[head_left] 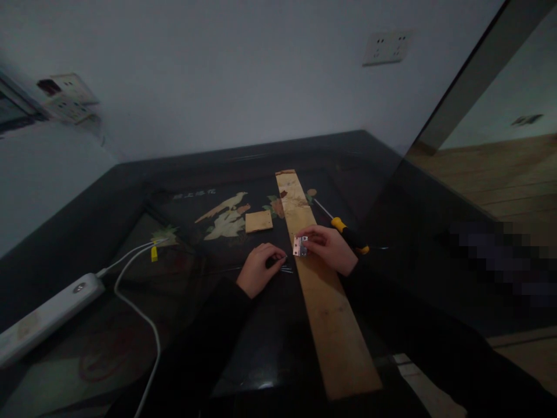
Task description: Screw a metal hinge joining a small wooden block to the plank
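This looks like a room in a home: a dark, glossy table (261,342) decorated with a bird (228,204) and flowers stands against a plain pale wall (235,75) with sockets (387,47), and wood-look flooring (522,174) shows beyond.

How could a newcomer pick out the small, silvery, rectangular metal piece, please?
On the black table lies a long, pale wooden plank. Near its middle, the right hand holds the silvery metal piece. Unlike the thin metal rods nearby, it shows dark holes.
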A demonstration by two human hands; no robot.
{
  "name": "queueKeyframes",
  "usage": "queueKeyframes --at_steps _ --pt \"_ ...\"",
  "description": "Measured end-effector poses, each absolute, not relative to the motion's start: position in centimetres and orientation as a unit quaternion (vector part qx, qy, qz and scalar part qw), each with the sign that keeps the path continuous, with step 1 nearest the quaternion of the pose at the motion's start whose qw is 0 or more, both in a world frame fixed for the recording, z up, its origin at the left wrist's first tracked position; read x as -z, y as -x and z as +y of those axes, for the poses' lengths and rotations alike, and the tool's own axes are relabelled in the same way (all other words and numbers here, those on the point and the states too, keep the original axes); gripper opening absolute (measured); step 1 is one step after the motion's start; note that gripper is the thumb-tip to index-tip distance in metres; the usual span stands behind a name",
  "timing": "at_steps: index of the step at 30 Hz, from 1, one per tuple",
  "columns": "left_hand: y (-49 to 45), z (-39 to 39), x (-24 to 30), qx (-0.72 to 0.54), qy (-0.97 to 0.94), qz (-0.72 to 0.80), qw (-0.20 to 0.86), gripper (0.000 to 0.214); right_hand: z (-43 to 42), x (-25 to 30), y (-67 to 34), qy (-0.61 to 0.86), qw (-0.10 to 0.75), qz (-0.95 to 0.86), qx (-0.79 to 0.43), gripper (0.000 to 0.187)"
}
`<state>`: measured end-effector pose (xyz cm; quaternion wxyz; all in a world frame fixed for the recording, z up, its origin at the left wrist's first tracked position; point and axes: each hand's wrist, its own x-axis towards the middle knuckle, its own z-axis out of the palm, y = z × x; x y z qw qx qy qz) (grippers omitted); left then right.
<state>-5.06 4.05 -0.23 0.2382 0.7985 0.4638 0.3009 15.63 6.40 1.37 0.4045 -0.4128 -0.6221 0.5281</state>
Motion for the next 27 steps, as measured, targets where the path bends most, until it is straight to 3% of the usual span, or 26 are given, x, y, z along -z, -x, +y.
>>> queueKeyframes --at_steps 8,13,22,25,27 --pt "5.1 4.0 0.1 -0.374 -0.761 0.465 0.253 0.004 7.9 -1.6 -16.3 0.449 0.387 -0.617 -0.517 0.017" --pt "4.9 3.9 -0.3 -0.386 -0.753 0.468 0.254 0.006 8.7 -1.6 -16.2 0.481 0.354 -0.683 -0.421 0.010" --pt "3.4 4.6 -1.7 -0.430 -0.699 0.483 0.306 0.013 8.3 -1.5 -15.6 0.519 0.282 -0.772 -0.234 0.014" --pt "2.5 5.1 -2.3 -0.442 -0.686 0.465 0.344 0.013 8.1 -1.9 -15.8 0.518 0.303 -0.769 -0.221 0.021" --pt "1.8 5.5 -2.7 -0.454 -0.678 0.450 0.362 0.014 7.8 -2.4 -15.9 0.500 0.348 -0.742 -0.282 0.020"
